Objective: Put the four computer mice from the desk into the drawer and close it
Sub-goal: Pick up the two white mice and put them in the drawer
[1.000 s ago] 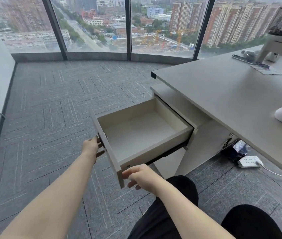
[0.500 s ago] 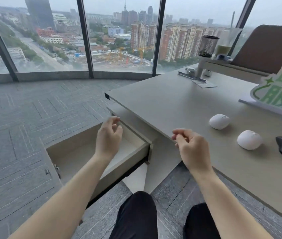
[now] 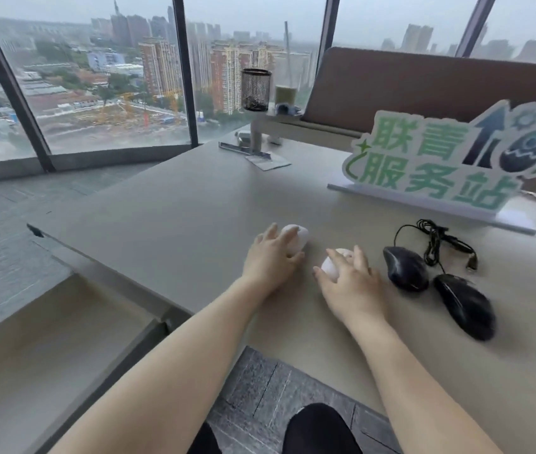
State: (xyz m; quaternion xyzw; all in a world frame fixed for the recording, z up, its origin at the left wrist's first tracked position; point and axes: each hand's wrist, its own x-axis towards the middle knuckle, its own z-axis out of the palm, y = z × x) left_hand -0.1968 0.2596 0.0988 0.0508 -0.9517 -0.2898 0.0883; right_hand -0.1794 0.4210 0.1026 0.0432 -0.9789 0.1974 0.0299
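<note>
Two white mice lie on the beige desk (image 3: pixel 168 224). My left hand (image 3: pixel 269 260) lies over the left white mouse (image 3: pixel 297 239), fingers curled around it. My right hand (image 3: pixel 351 283) covers the right white mouse (image 3: pixel 332 267) in the same way. Both mice still rest on the desk. Right of my right hand sit two black mice: a tall one (image 3: pixel 405 268) and a flatter wired one (image 3: pixel 464 306), its cable (image 3: pixel 436 240) coiled behind. The open drawer (image 3: pixel 47 348) shows at lower left, its inside bare.
A white and green sign (image 3: pixel 440 165) stands at the back right of the desk. A black mesh pen cup (image 3: pixel 256 90) stands on a raised shelf at the far end. A brown chair back (image 3: pixel 423 90) is behind. Grey carpet and large windows lie to the left.
My view has swung from the drawer up to the desk. Both hands left the drawer front and reached forward onto the two white mice.
</note>
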